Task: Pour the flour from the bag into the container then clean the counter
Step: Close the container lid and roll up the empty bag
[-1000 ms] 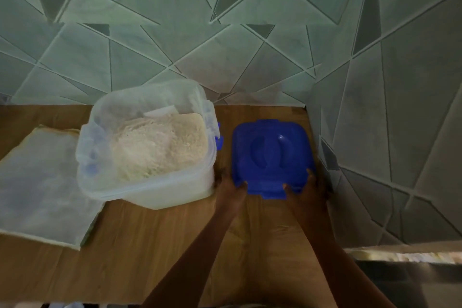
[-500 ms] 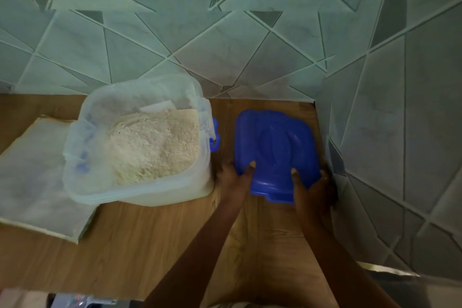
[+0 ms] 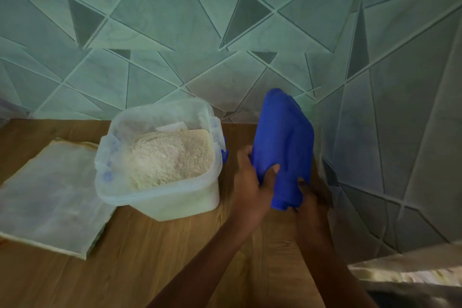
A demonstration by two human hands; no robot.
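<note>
A clear plastic container (image 3: 160,197) with blue side clips stands open on the wooden counter (image 3: 155,262), holding a mound of flour (image 3: 172,157). To its right, both hands hold the blue lid (image 3: 282,137) off the counter, tilted nearly upright. My left hand (image 3: 250,182) grips the lid's lower left edge, thumb on its face. Gripping the lower right corner is my right hand (image 3: 310,197), partly hidden behind the lid. An empty, flattened flour bag (image 3: 50,200) lies left of the container.
Green tiled walls (image 3: 225,45) meet in a corner just behind and right of the lid, leaving little space there. A pale ledge (image 3: 410,272) shows at the lower right. Bare counter stretches in front of the container.
The lid lay flat on the counter with both hands on its near edge. It has been lifted and tipped up on end.
</note>
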